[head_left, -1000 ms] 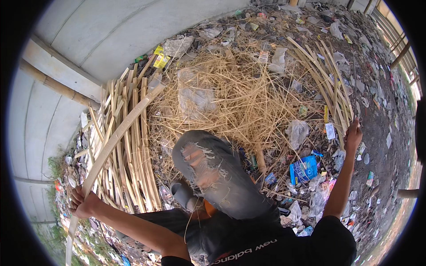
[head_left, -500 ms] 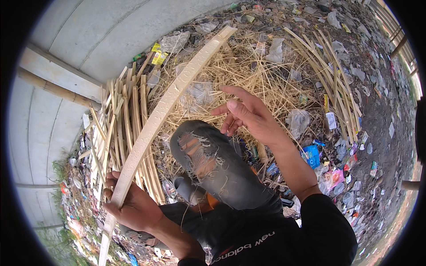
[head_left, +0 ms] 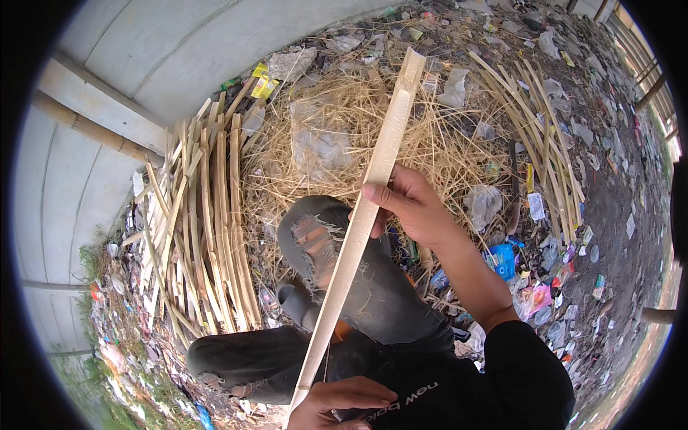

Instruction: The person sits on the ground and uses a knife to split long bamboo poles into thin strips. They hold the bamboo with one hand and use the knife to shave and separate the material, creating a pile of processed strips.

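Observation:
A long split bamboo strip (head_left: pixel 355 247) slants across the view, its pale hollow face with raised flecks turned up. My right hand (head_left: pixel 408 204) grips it above the middle, thumb on the face and fingers curled behind the far edge. The strip's upper end rises over the straw-like shavings, and its lower part crosses in front of my legs. At the bottom edge my left hand (head_left: pixel 344 401) lies beside the strip's lower end, fingers stretched to the right and thumb apart, not wrapped round it. The lower frame edge cuts off part of that hand.
A pile of split bamboo strips (head_left: pixel 208 222) lies at left, a smaller bundle (head_left: pixel 548 147) at far right. Bamboo shavings (head_left: pixel 344 107) cover the ground ahead. A dark curved tool (head_left: pixel 514 190) lies beside a clear plastic bag (head_left: pixel 483 206). Litter surrounds a grey wall (head_left: pixel 165 43).
The bamboo strip has swung right and become steeper. My right hand, empty before, has taken hold of it. My left hand has let go and moved down and right.

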A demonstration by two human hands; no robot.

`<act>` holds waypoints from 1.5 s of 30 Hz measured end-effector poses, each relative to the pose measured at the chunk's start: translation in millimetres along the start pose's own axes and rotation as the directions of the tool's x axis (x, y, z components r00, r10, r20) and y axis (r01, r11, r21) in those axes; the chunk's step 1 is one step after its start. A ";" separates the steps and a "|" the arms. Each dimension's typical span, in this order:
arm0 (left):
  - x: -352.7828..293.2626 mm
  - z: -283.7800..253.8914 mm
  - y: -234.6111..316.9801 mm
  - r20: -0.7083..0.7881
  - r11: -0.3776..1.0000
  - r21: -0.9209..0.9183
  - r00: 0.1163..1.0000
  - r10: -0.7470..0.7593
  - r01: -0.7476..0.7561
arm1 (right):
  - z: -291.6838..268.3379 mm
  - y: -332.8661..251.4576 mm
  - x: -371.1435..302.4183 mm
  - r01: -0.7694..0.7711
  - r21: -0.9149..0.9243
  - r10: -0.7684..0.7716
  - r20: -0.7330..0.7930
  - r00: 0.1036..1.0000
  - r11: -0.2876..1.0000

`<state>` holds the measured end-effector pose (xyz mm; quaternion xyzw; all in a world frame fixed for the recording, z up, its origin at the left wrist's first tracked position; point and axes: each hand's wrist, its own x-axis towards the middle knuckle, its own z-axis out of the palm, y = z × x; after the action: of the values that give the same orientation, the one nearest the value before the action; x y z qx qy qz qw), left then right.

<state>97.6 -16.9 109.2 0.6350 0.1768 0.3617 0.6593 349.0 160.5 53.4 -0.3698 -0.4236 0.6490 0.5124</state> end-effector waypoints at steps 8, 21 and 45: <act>19.0 -33.6 -25.7 -0.532 0.597 0.574 0.810 -0.248 0.560 | 14.7 8.7 4.6 0.061 -0.008 -0.059 0.134 0.989 0.998; -84.9 -44.9 -67.1 -0.197 0.697 0.295 0.755 -0.625 0.654 | -61.4 -40.1 66.0 0.327 -0.117 -0.348 -0.342 0.873 0.938; -2.3 -145.5 -15.2 -0.628 0.962 -0.037 0.743 -0.232 0.269 | -140.3 333.2 -41.4 -0.485 -0.862 0.461 -0.376 0.804 0.143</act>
<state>-0.9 85.7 75.0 0.4670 0.4794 0.4551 0.5874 368.4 105.2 -305.7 -0.7136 -0.5721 0.4036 -0.0240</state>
